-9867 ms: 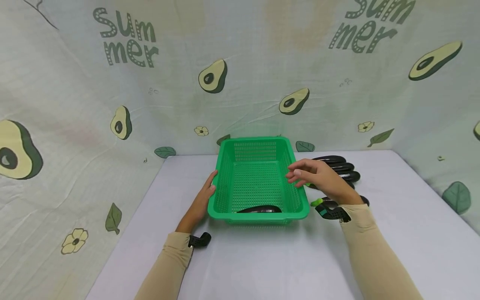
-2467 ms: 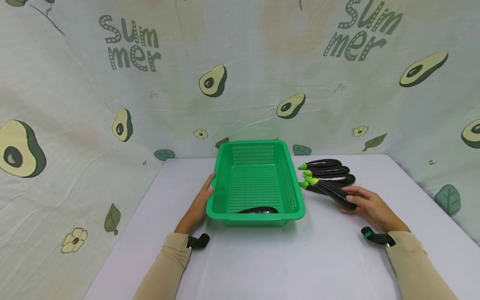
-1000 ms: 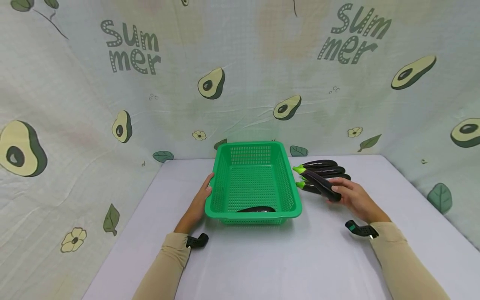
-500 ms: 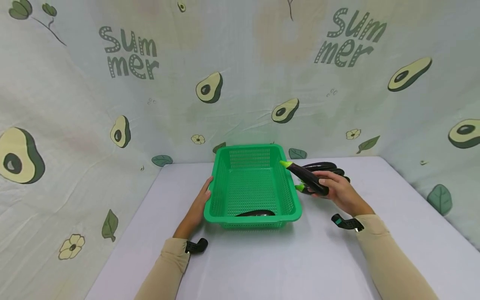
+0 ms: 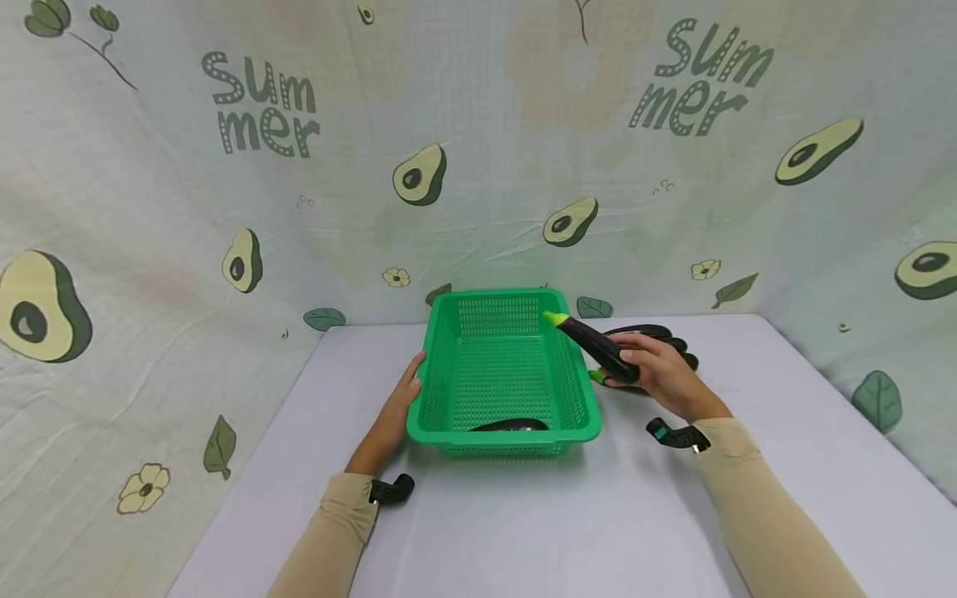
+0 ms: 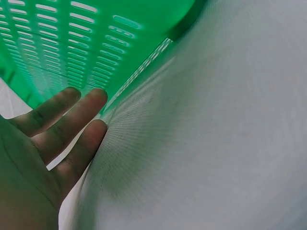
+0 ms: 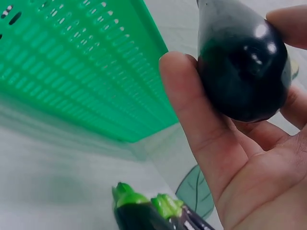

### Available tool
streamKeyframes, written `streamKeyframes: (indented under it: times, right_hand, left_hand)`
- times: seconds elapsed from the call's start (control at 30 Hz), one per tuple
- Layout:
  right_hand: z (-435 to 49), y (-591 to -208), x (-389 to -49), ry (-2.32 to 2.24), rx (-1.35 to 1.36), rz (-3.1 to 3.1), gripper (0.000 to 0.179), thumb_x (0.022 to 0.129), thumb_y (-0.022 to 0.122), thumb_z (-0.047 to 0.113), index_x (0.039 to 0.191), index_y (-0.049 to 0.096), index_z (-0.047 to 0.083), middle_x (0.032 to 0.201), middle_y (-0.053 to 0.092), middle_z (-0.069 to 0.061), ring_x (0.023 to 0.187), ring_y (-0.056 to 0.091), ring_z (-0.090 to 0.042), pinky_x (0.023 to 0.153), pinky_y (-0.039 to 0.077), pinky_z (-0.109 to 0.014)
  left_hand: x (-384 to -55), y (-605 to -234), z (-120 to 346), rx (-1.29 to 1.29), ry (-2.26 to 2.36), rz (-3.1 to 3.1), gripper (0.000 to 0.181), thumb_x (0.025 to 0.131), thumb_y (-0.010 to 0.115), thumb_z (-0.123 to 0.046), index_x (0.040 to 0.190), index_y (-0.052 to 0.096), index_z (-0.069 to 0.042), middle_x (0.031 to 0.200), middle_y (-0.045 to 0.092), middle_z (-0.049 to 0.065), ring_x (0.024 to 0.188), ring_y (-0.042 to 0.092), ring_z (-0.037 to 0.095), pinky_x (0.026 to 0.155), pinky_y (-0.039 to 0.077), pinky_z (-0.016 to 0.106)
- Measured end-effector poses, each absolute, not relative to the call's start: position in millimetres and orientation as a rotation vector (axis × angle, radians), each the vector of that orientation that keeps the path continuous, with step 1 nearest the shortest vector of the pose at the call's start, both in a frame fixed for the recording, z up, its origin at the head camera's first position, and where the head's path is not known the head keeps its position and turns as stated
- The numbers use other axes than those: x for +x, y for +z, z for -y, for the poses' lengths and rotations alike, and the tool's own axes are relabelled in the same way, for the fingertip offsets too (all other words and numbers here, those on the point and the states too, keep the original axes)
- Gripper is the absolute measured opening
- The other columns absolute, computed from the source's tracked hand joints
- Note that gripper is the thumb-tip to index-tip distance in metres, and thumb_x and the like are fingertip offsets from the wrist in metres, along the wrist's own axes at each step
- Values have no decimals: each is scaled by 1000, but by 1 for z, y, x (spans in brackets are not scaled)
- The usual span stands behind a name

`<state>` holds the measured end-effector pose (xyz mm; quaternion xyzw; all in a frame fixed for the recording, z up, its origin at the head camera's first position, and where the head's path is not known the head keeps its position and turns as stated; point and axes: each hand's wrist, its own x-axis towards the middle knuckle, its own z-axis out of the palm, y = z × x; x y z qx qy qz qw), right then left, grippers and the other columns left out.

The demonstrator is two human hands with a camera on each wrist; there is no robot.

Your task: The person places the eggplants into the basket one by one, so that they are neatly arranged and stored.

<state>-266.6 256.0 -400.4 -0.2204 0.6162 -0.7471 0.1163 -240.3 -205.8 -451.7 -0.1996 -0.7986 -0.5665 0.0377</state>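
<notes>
My right hand (image 5: 668,374) grips a dark purple eggplant (image 5: 598,345) near its blunt end. The eggplant is raised and tilted, its green stem end over the right rim of the green plastic basket (image 5: 426,437). The right wrist view shows the eggplant's glossy blunt end (image 7: 244,67) between thumb and fingers. My left hand (image 5: 394,414) rests along the basket's left side. In the left wrist view its fingers (image 6: 72,122) are extended and spread beside the slotted basket wall (image 6: 72,43). One eggplant (image 5: 516,424) lies inside the basket at the near side, partly hidden by the rim.
Several more eggplants (image 5: 649,331) lie on the white table (image 5: 523,523) right of the basket, partly hidden behind my right hand. A cloth backdrop (image 5: 478,108) printed with avocados stands behind and at both sides.
My right hand came back from the basket's rim to the eggplants and took hold of one. It then lifted that eggplant and moved it left to the rim. My left hand stayed at the basket.
</notes>
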Motion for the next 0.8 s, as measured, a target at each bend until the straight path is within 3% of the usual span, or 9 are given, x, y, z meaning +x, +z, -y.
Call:
streamKeyframes:
  times: [0.1,0.37,0.67,0.8]
  right_hand:
    - [-251,-398,-268,-2185,-669,-1785,36,106,46,4,141,47,-4,132,45,-19,110,65,-34,94,51,-52]
    - [-241,-388,-272,-2159,-727,-1750,40,105,47,3,144,44,-5,133,48,-21,114,61,-46,97,43,-61]
    - [-229,-379,-277,-2081,-752,-1769,44,105,48,7,148,42,0,138,42,-23,109,64,-33,97,46,-58]
    - [-223,-374,-278,-2051,-720,-1800,46,105,50,8,148,41,-1,139,40,-25,109,63,-34,96,46,-58]
  left_hand:
    - [-246,-462,207,-594,-1723,2441,56,110,27,-36,163,15,-22,167,12,8,151,9,29,118,9,59]
    - [-248,-462,209,-598,-1730,2458,54,111,24,-32,163,12,-21,167,10,8,151,8,29,118,9,58]
    - [-231,-432,204,-646,-1717,2510,55,110,23,-18,161,8,-5,166,7,19,151,8,36,117,12,59]
    - [-226,-426,202,-638,-1721,2507,55,110,23,-18,161,9,-3,165,8,21,150,10,37,116,13,61]
